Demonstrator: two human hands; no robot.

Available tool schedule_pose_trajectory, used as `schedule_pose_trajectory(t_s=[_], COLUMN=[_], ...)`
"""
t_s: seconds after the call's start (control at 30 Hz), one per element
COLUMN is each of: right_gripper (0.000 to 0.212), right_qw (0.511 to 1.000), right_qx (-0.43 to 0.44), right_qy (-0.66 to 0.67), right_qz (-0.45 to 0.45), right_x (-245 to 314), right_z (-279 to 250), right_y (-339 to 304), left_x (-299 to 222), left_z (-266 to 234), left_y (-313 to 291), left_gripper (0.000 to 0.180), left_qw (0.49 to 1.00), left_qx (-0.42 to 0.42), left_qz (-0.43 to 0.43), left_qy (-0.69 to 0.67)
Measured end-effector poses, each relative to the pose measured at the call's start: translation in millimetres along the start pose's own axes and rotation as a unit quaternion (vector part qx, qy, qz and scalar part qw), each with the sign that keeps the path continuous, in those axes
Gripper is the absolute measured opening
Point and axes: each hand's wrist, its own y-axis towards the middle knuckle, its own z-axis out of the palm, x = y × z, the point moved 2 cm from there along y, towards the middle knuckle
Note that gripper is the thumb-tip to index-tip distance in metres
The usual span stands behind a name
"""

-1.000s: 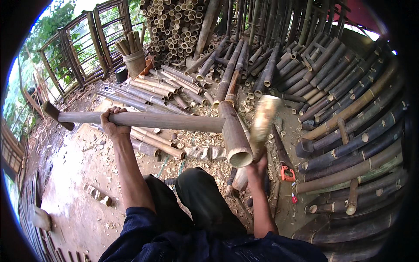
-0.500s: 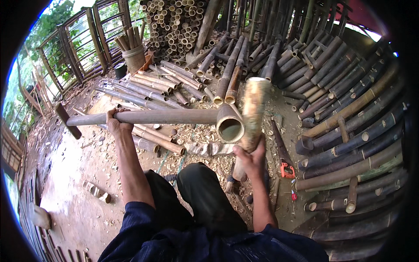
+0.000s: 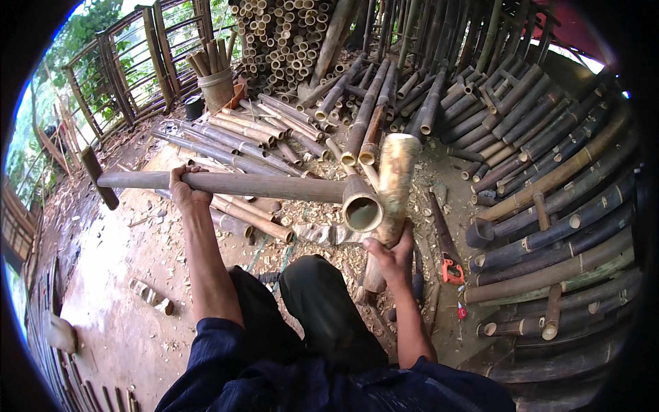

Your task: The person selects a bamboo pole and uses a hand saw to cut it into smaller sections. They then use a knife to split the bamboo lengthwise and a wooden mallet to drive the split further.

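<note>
My left hand [image 3: 190, 191] is closed around a long brown bamboo pole [image 3: 274, 184], held level above the floor. A short crosspiece [image 3: 99, 177] caps the pole's left end. At its right end sits a wide, short bamboo tube [image 3: 355, 188], its open mouth facing me. My right hand [image 3: 394, 258] grips a thick, pale wooden mallet [image 3: 397, 182], head upward, right beside the tube; whether they touch I cannot tell. Beneath them, a notched pale log [image 3: 328, 235] lies among wood chips.
An orange-handled saw [image 3: 451, 269] and a small red object [image 3: 461, 312] lie to the right. Dark bamboo tubes [image 3: 549, 247] fill the right side. Cut bamboo poles [image 3: 250, 154] are spread ahead, near a bucket of sticks [image 3: 217, 89]. A short wood block [image 3: 151, 296] lies left.
The mallet has dropped slightly and stays beside the tube. The pole's left end has shifted a little, and its crosspiece stands more upright. Both hands keep their hold.
</note>
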Motion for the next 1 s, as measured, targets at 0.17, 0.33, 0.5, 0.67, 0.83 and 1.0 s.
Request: schedule_pose_trajectory(t_s=[0.17, 0.33, 0.5, 0.67, 0.83, 1.0], right_gripper=[0.081, 0.083, 0.067, 0.067, 0.079, 0.068], right_qw=[0.986, 1.0, 1.0, 0.97, 0.998, 1.0], right_qx=[-0.107, -0.007, 0.021, -0.215, -0.027, -0.004], right_qy=[0.069, -0.001, 0.016, 0.106, -0.041, -0.019], right_qz=[0.106, -0.004, 0.013, 0.045, -0.028, -0.008], right_x=[-7.4, -0.3, -1.1, 8.7, -3.9, -0.3], right_z=[-11.4, 15.2, -3.6, -12.4, 11.9, -6.5], right_y=[-5.0, 2.7, 17.5, 12.2, 11.0, 18.6], left_x=[0.8, 7.4, 11.0, 2.4, 15.2, 13.3], left_z=[-4.5, 4.5, 1.0, -4.6, 3.5, 11.0], left_y=[2.6, -13.8, -2.0, -3.3, -18.9, -19.7], left_gripper=[0.01, 0.011, 0.015, 0.011, 0.008, 0.014], left_qw=[1.0, 1.0, 0.999, 0.999, 0.999, 1.0], left_qx=[-0.015, -0.023, -0.037, -0.033, -0.046, -0.002], left_qz=[-0.004, 0.005, 0.023, 0.018, 0.014, 0.026], left_qy=[0.011, 0.004, 0.022, 0.008, -0.014, -0.01])
